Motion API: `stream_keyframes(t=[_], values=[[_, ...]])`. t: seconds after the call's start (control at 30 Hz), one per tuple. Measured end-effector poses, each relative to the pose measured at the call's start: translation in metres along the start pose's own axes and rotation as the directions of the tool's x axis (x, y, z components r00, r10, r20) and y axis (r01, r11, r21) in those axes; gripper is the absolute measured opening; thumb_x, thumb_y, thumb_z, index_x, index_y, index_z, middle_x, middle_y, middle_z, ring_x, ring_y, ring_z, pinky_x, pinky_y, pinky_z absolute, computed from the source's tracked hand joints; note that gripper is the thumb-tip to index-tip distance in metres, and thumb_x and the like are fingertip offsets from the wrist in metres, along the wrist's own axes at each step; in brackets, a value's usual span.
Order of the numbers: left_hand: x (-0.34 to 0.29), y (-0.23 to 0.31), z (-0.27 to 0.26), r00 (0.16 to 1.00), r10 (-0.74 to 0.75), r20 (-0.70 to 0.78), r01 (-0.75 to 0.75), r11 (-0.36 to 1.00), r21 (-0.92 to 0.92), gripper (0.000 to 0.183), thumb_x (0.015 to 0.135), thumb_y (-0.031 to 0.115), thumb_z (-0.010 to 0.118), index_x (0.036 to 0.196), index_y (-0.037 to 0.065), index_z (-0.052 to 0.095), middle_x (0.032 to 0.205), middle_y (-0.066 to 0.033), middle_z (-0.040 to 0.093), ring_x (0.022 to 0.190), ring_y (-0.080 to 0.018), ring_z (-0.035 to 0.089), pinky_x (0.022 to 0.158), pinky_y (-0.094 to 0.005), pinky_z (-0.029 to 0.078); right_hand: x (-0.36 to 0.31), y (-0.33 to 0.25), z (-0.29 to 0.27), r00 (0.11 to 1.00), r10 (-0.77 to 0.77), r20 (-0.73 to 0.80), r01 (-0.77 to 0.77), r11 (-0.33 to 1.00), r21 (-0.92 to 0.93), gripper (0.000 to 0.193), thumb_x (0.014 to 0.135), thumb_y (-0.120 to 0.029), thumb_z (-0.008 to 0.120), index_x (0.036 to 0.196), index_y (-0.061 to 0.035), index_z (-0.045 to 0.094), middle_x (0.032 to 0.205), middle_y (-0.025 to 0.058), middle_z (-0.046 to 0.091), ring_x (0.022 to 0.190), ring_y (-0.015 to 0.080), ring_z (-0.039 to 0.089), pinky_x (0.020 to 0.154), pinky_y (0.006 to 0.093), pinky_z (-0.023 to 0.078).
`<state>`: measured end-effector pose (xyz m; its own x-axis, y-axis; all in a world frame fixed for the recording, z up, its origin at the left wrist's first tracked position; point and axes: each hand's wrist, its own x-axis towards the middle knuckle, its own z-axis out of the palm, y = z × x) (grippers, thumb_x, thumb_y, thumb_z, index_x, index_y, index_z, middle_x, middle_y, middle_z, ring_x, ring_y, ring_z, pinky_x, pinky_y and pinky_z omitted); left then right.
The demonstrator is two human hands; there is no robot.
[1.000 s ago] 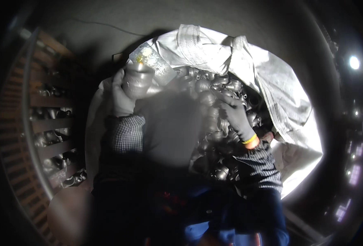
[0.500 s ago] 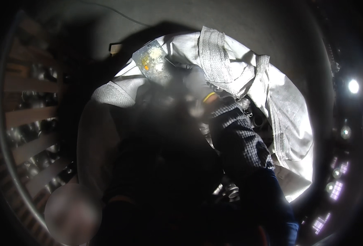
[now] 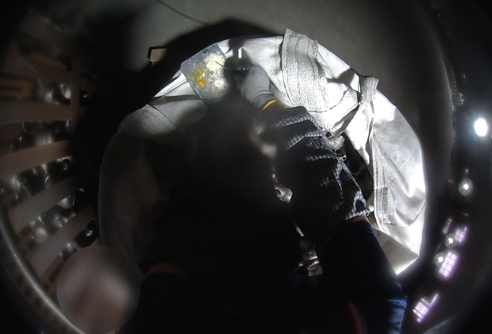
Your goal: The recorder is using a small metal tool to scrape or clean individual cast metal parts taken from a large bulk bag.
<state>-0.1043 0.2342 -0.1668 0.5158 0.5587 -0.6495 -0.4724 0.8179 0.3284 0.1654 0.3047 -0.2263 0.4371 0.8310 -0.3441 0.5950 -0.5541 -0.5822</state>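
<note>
My right hand (image 3: pixel 253 87), in a pale glove with a yellow cuff edge, reaches to the far side of a big white woven sack (image 3: pixel 399 161). Its fingers look curled together beside a metal plate (image 3: pixel 206 75) marked with yellow and orange, which lies at the sack's rim. A thin dark line shows between the fingertips and the plate; what the fingers hold is too small to name. A checked sleeve (image 3: pixel 318 167) covers my right forearm. Shiny metal parts (image 3: pixel 283 193) lie inside the sack. Deep shadow and blur fill the middle, and my left hand cannot be made out.
On the left stands a slatted crate (image 3: pixel 31 158) with shiny metal pieces behind its slats. Wide strap loops (image 3: pixel 300 69) fold over the sack's far rim. A small yellowish block (image 3: pixel 157 54) and a dark cable (image 3: pixel 182 13) are on the floor beyond.
My right hand has moved away from me, from the blurred middle of the sack to its far rim beside the plate. The right forearm has followed it.
</note>
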Motion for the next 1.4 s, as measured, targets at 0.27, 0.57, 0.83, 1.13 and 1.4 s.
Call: stream_keyframes(t=[0.27, 0.57, 0.83, 1.13, 1.4], values=[[0.029, -0.007, 0.034, 1.000, -0.013, 0.026, 0.015, 0.997, -0.069, 0.034, 0.098, 0.030, 0.045, 0.110, 0.001, 0.059, 0.104, -0.0119, 0.064, 0.094, -0.0239, 0.062, 0.085, -0.0357, 0.052, -0.024, -0.004, -0.012, 0.990, -0.031, -0.138, 0.056, 0.981, 0.185, 0.018, 0.085, -0.013, 0.061, 0.097, -0.0185, 0.075, 0.095, 0.0064, 0.071, 0.088, 0.0235, 0.066, 0.082, 0.0308, 0.050], [0.010, -0.007, 0.040, 0.997, -0.019, 0.078, 0.030, 0.991, -0.133, 0.035, 0.098, 0.031, 0.044, 0.111, 0.001, 0.058, 0.104, -0.0122, 0.063, 0.095, -0.0244, 0.062, 0.086, -0.0362, 0.052, 0.009, 0.045, 0.028, 0.546, -0.653, -0.525, 0.665, 0.719, -0.204, 0.033, 0.085, 0.005, 0.056, 0.116, -0.0068, 0.062, 0.096, 0.0055, 0.069, 0.087, 0.0129, 0.064, 0.081, 0.0226, 0.051], [-0.005, -0.007, 0.039, 0.995, -0.004, 0.095, 0.023, 0.978, -0.209, 0.037, 0.098, 0.032, 0.044, 0.112, 0.001, 0.057, 0.104, -0.0125, 0.063, 0.096, -0.0249, 0.061, 0.087, -0.0366, 0.051, -0.026, 0.001, -0.016, 0.978, -0.128, -0.166, 0.183, 0.907, 0.379, 0.028, 0.082, -0.020, 0.064, 0.107, -0.0101, 0.068, 0.098, 0.0140, 0.070, 0.095, 0.0311, 0.065, 0.087, 0.0367, 0.049], [-0.023, -0.005, 0.049, 0.986, -0.033, 0.161, 0.075, 0.962, -0.263, 0.038, 0.098, 0.033, 0.043, 0.113, 0.001, 0.057, 0.105, -0.0128, 0.063, 0.097, -0.0254, 0.061, 0.088, -0.0371, 0.051, -0.087, 0.004, -0.045, 0.981, 0.154, -0.119, -0.135, 0.979, 0.153, 0.050, 0.079, -0.021, 0.071, 0.126, -0.0094, 0.058, 0.111, 0.0145, 0.067, 0.103, 0.0271, 0.064, 0.090, 0.0345, 0.049], [-0.011, -0.012, 0.084, 0.979, -0.076, 0.188, 0.128, 0.951, -0.280, 0.039, 0.098, 0.034, 0.043, 0.114, 0.001, 0.056, 0.105, -0.0131, 0.062, 0.098, -0.0258, 0.060, 0.089, -0.0376, 0.051, -0.143, -0.027, -0.107, 0.999, 0.025, -0.041, -0.001, 0.862, 0.506, 0.018, 0.083, -0.017, 0.073, 0.091, -0.0009, 0.070, 0.071, 0.0009, 0.063, 0.060, 0.0080, 0.057, 0.049, 0.0249, 0.048]])
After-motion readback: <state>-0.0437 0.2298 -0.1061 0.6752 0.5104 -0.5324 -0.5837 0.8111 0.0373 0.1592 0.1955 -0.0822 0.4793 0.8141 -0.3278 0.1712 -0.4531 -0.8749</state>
